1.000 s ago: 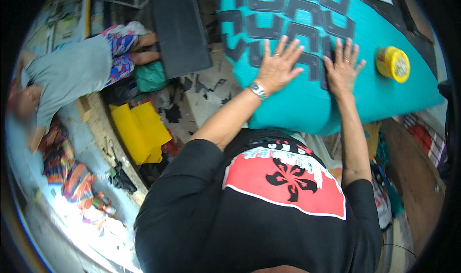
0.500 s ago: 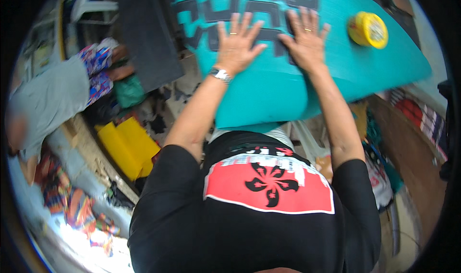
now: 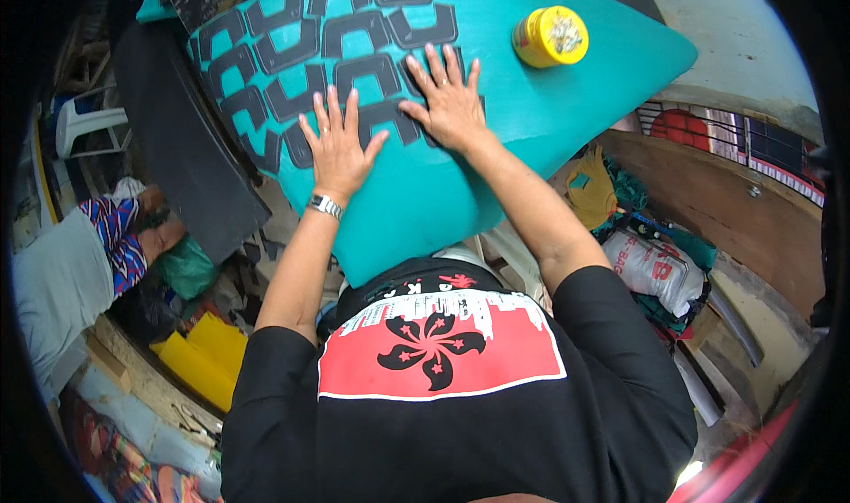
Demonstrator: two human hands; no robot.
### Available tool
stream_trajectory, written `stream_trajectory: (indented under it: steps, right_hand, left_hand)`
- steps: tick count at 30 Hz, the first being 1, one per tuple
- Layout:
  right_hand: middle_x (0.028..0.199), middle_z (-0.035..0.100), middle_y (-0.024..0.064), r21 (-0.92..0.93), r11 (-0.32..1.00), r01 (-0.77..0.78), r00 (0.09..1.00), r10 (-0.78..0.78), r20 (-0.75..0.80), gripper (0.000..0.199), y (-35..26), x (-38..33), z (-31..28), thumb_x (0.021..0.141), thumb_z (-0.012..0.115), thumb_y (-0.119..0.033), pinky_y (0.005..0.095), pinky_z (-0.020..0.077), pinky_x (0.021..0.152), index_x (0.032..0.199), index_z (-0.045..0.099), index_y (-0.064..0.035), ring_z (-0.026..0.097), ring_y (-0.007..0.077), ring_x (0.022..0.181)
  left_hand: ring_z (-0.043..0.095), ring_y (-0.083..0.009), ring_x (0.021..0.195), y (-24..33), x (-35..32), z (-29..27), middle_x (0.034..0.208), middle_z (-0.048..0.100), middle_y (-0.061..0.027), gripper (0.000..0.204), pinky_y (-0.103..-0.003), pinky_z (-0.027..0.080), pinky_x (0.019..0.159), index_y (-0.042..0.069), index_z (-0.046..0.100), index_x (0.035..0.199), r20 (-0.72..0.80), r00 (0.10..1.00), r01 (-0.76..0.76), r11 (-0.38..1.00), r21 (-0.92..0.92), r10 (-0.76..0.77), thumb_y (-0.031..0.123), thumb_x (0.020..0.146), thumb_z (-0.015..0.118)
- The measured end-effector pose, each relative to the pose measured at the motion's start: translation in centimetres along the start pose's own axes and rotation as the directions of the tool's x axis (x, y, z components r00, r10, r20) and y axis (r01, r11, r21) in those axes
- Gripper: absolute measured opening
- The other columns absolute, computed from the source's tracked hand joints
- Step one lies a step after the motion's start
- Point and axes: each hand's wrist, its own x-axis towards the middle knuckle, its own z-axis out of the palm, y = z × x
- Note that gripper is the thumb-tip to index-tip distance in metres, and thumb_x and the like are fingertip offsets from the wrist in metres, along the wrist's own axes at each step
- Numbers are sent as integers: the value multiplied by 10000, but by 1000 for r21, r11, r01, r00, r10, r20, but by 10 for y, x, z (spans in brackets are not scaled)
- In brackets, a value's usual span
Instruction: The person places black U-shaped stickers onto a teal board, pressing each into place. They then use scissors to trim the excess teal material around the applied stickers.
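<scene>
A large teal sheet (image 3: 398, 220) spreads over the table in front of me, its near edge hanging toward my lap. Rows of flat black U-shaped pieces (image 3: 356, 35) lie on its left part. My left hand (image 3: 341, 153) rests palm down with fingers spread, its fingertips over the nearest row of pieces. To its right, my right hand (image 3: 450, 109) lies flat in the same way, partly covering a piece at the right end of the rows. Neither hand grips anything. A yellow jar (image 3: 551, 36) stands on the sheet beyond my right hand; small items fill its top.
A long black sheet (image 3: 168, 122) hangs left of the table. Another person (image 3: 66, 264) is at the far left, near folded yellow material (image 3: 204, 357). At right, a white sack (image 3: 651, 268) lies by a brown wooden panel (image 3: 699, 180). A white plastic chair (image 3: 87, 129) stands back left.
The view has turned, so the sheet, jar and both hands appear farther left. Both hands stay flat on the sheet among the black pieces, with no clear shift against them.
</scene>
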Motion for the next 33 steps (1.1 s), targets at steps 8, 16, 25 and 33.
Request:
stream_trajectory:
  steps: [8, 16, 25, 33]
  right_hand:
    - [1665, 174, 70, -32, 998, -46, 991, 50, 127, 768, -5, 3, -8, 928, 449, -680, 696, 47, 1169, 1571, 305, -285, 94, 341, 1535]
    - [1670, 150, 62, -1, 1000, -18, 988, 18, 153, 805, -1, 2, -8, 922, 424, -710, 695, 36, 1169, 1584, 265, -281, 69, 331, 1539]
    - [1668, 147, 99, 131, 991, -33, 994, 18, 110, 827, 3, 2, -10, 913, 482, -675, 685, 21, 1172, 1584, 276, -239, 77, 336, 1539]
    - [1599, 312, 103, 294, 955, 48, 994, -18, -104, 762, 6, -5, -14, 867, 691, -484, 670, 81, 1166, 1516, 409, -201, 225, 324, 1501]
  left_hand:
    - [94, -425, 1519, -1, 1, -2, 1637, 173, -208, 819, -671, 82, 1168, 117, 278, 1569, 87, 996, 16, 1000, -22, -14, 593, 951, 528]
    - [213, -365, 1497, 4, 14, -13, 1595, 298, -178, 735, -688, 60, 1155, 131, 366, 1532, 91, 990, 116, 989, -89, -108, 581, 968, 509]
    - [286, -388, 1467, -67, 125, -7, 1565, 360, -201, 606, -613, 190, 1163, 109, 434, 1489, -278, 943, 189, 982, -6, -184, 478, 1012, 497]
    - [686, -326, 1054, -108, 176, -49, 1181, 697, -168, 455, -414, 532, 910, 150, 736, 1164, 126, 958, 272, 956, -109, -258, 512, 908, 634]
